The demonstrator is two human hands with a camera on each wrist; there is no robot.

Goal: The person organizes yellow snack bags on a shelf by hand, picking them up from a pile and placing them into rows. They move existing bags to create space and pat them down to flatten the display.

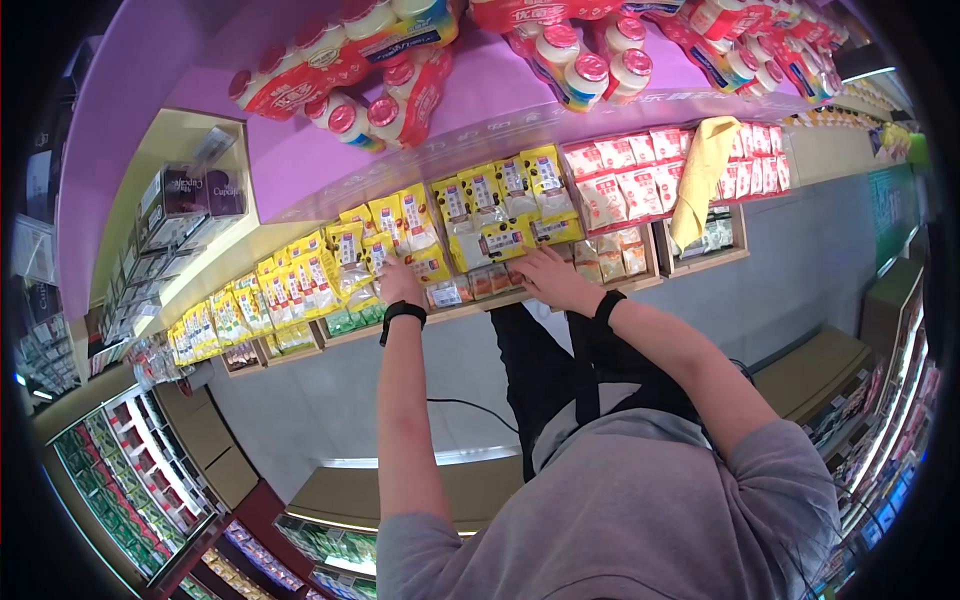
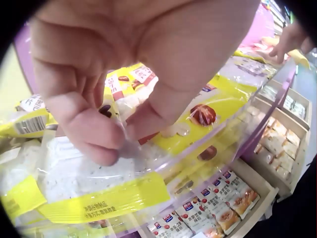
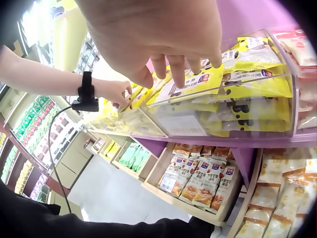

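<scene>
My left hand (image 1: pixel 402 284) is over a clear bin of yellow snack bags. In the left wrist view, thumb and forefinger pinch the clear plastic of a yellow-and-clear snack bag (image 2: pixel 111 196). A bag with a printed red date (image 2: pixel 203 115) lies beside those fingertips. My right hand (image 1: pixel 556 282) is at the front of the neighbouring bin, its fingers loosely extended. In the right wrist view, those fingertips overlap a yellow snack bag (image 3: pixel 205 82) lying flat on top of the bin. More yellow bags (image 1: pixel 482 185) stand upright behind it.
Red-and-white bags (image 1: pixel 635 190) fill the bin to the right, with a yellow cloth (image 1: pixel 705 185) draped over it. Wooden drawers with small packets (image 3: pixel 198 181) sit below the bins. Bottled drink packs (image 1: pixel 370 90) stand on the purple shelf (image 1: pixel 480 75) above.
</scene>
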